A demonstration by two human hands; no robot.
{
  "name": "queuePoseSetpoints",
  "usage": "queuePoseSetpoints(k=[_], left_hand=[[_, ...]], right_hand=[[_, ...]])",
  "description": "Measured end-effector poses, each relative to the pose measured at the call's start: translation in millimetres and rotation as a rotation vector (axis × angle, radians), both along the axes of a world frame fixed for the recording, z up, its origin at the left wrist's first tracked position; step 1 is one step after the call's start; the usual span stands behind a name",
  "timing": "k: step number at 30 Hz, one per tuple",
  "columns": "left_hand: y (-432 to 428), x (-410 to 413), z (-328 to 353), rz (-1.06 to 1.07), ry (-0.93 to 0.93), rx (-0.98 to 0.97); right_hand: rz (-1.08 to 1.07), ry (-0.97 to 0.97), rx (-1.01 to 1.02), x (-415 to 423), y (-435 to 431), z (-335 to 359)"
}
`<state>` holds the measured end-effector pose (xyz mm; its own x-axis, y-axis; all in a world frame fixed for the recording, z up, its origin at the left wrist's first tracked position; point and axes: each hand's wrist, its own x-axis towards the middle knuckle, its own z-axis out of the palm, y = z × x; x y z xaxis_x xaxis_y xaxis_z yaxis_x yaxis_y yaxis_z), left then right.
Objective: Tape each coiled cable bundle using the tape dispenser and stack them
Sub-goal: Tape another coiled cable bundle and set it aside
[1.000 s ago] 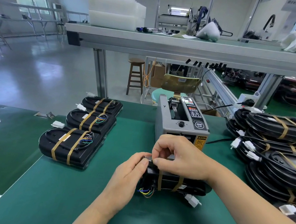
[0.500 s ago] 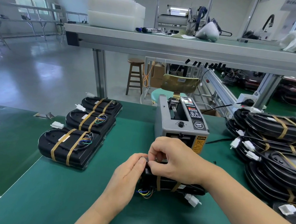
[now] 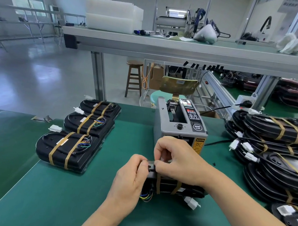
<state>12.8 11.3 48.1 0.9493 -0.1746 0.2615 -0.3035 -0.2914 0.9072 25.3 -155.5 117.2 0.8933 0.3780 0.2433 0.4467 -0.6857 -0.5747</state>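
Right now, two bare hands meet over a black cable bundle (image 3: 175, 186) that lies on the green table (image 3: 66, 196), near the person and just in front of the grey tape dispenser (image 3: 178, 127). Left hand (image 3: 130, 179) is curled against the left end of the bundle, with its fingers closed on the top edge. Right hand (image 3: 178, 162) rests on top of the bundle, and its thumb and first finger are pinched shut on a small clear bit of tape at that same edge. Both hands touch each other there. Two brown tape bands go around the bundle. Little colored wires (image 3: 145, 197) poke out at its near left end, and a white plug (image 3: 191, 203) sticks out at its near side. On the left side of the table, three taped black bundles (image 3: 75, 138) sit in a row going from near to far, each with two brown bands and a white plug. On the right side, a big pile of taped bundles (image 3: 276, 155) is stacked up, well apart from the hands. Far behind the dispenser stand a wooden stool (image 3: 133, 78) and a chair with a shiny gold back (image 3: 180, 85).
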Motion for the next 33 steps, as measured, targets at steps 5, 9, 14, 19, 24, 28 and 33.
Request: queuePoseSetpoints(k=[5, 9, 14, 19, 24, 28, 33], left_hand=[[-5, 4, 0, 0.05, -0.012, -0.021], [-10, 8, -1, 0.084, -0.005, 0.079], [-22, 9, 6, 0.217, 0.008, 0.098], [-23, 10, 8, 0.255, 0.0, -0.027], [14, 19, 9, 0.267, -0.025, 0.016], [30, 26, 18, 0.201, 0.008, 0.08], [22, 26, 25, 0.234, 0.03, 0.17]], right_hand=[[-0.121, -0.214, -0.134, -11, -19, -17], [-0.175, -0.283, -0.063, -15, -19, -29], [-0.193, -0.331, 0.027, -18, -15, -32], [-0.399, -0.2, 0.344, -15, -37, -33], [-0.734, 0.194, 0.841, 6, -56, -53], [-0.833, 0.249, 1.0, 18, -38, -66], [-0.896, 0.219, 1.037, 22, -27, -64]])
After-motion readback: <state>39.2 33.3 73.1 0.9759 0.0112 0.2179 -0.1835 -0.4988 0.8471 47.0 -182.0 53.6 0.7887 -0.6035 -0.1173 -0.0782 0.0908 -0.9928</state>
